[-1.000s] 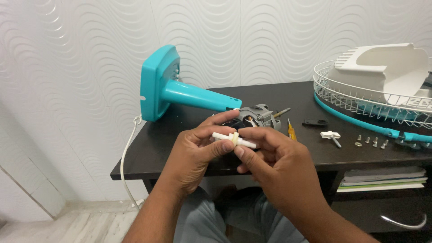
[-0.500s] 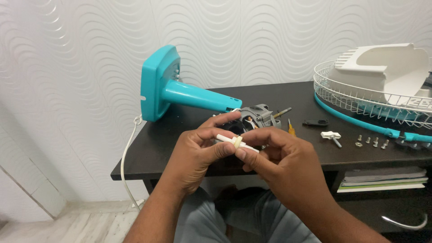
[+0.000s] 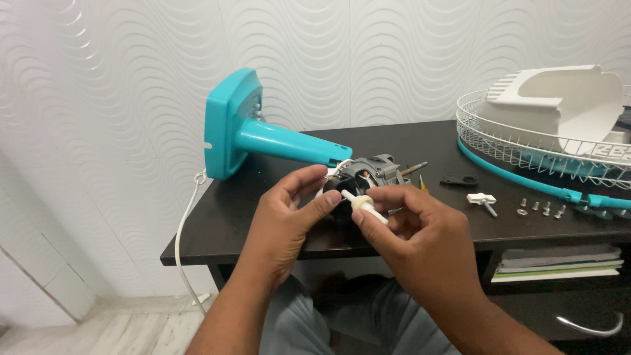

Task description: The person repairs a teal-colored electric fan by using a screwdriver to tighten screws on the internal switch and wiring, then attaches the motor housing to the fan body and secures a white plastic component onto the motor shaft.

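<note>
Pinched between thumb and fingertips of both hands: a small white plastic shaft piece (image 3: 363, 206) with a cream collar at mid-length, held tilted, upper end toward the left. Left hand (image 3: 289, 220) closed on the upper end, thumb under, index finger curled over. Right hand (image 3: 420, 240) closed on the collar and lower end, thumb tip pressed against the collar. Piece held above the near edge of a dark table (image 3: 263, 217), just in front of a grey fan motor (image 3: 371, 172) with wires, partly hidden by the fingers. Behind the motor, lying on its side: a turquoise fan stand (image 3: 263, 135), square base toward the wall, stem pointing at the motor. White cord (image 3: 187, 223) hanging off the table's left edge. To the right on the table: a small black clip (image 3: 459, 179), a white knob (image 3: 483, 200), a row of small screws (image 3: 542, 208). Far right: a white wire grille (image 3: 519, 141) with turquoise rim, white plastic housing (image 3: 559, 98) resting in it. Books (image 3: 559, 263) on a shelf under the table.
</note>
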